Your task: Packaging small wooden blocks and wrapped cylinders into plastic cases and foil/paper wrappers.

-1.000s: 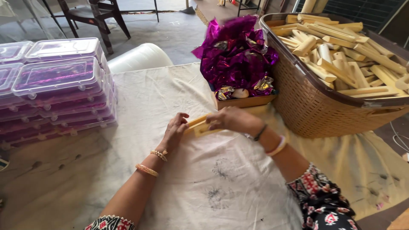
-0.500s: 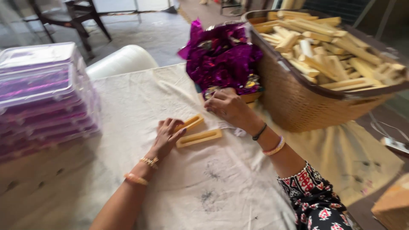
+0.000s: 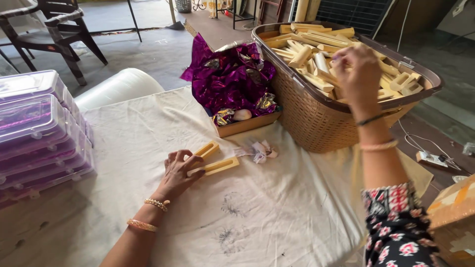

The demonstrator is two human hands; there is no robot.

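The right hand (image 3: pixel 354 69) has left the cloth-covered table (image 3: pixel 277 217) and now reaches into the brown basket (image 3: pixel 316 123) of pale wooden pieces (image 3: pixel 307 52), fingers curled together around one, though the grip is blurred. The left hand (image 3: pixel 179 170) stays flat, fingers spread, on two yellow slotted pieces (image 3: pixel 215 159) near the purple foil wrappers (image 3: pixel 230 79)

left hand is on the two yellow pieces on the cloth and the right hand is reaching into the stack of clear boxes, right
Not quite. In the head view the right hand reaches into the brown basket of yellow sticks, not the stack of clear boxes. The left hand does rest on the two yellow pieces on the cloth.
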